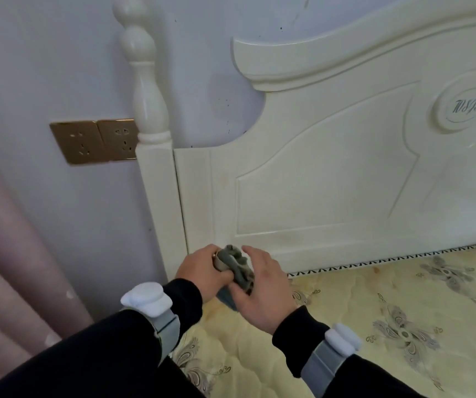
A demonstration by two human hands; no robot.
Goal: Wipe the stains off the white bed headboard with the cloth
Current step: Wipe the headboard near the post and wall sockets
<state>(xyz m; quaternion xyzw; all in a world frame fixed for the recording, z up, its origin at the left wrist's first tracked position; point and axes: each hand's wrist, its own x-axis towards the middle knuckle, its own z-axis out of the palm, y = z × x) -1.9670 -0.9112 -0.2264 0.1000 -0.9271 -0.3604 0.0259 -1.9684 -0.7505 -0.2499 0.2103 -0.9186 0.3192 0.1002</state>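
Pale wall [59, 67] backs a white carved wooden headboard [331, 182]; near its lower corner, left hand [202, 271] and right hand [262, 294] both grip one bunched grey-green cloth [238, 265].

The bed's pale yellow quilted mattress [346, 300], printed with grey flowers, meets the white headboard [317, 196] at its far edge.

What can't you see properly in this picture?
All in the head view.
The cloth: mostly covered by the left hand and right hand.
The right hand's grip: its own back hides the palm.
The headboard: cut off by the top and right edges.
The lettering on its oval badge: too small and curly to read.
The right socket plate: partly behind the bedpost.
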